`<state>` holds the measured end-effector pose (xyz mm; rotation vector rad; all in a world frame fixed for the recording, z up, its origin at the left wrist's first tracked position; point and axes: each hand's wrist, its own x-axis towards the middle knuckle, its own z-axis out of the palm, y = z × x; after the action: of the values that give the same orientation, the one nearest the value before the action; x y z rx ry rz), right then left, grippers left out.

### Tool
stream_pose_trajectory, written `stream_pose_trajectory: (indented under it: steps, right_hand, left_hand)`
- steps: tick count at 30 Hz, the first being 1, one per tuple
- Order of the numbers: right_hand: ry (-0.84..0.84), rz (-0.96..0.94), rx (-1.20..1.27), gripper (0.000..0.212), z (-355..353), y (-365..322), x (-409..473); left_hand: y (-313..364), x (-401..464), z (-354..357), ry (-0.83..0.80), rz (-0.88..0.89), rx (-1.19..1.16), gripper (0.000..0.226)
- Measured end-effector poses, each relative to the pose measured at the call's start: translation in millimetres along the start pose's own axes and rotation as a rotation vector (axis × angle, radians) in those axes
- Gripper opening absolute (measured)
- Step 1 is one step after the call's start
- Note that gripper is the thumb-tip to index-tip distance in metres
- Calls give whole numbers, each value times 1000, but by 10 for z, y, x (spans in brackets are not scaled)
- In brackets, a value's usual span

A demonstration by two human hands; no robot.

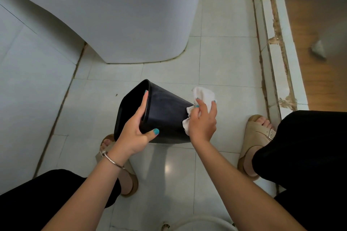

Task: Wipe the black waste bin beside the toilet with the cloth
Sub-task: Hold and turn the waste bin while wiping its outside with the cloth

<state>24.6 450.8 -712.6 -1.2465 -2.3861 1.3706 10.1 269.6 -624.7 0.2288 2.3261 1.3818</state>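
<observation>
1. We see the black waste bin (165, 116) held off the tiled floor (216, 58), tipped on its side, mouth facing left, base toward the right. It sits in front of the white toilet (122, 15), between the person's two sandalled feet.
2. Left hand (135, 133) grips the bin's rim: fingers curled inside the opening, thumb pressed on the outer wall. A metal bangle (110, 159) sits on that wrist.
3. Right hand (202, 120) presses the white cloth (203, 93) against the base end of the bin. The fingers are bent over the bunched cloth and hold it; cloth sticks out above and below the hand.
4. Black trouser legs at lower left and right. A stained raised sill (272, 47) runs along the right, wooden floor beyond it.
</observation>
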Motion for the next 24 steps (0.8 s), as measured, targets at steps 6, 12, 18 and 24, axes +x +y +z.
stream_pose_trajectory:
  steps: [6,12,18,24]
  right_hand:
    - [25,-109,55,33,25,-171,-282]
    - [-56,-323,137,37,24,-459,-533]
    - [-164,-487,148,29,-8,-628,-580]
    - [-262,-363,335,43,-117,-671,-347]
  left_hand:
    - [34,41,68,-41,2,13,106]
    - [57,88,79,-100,20,-20,104]
    - [-6,89,63,-84,-13,-38,109]
    - [69,152,119,-104,-5,-71,107]
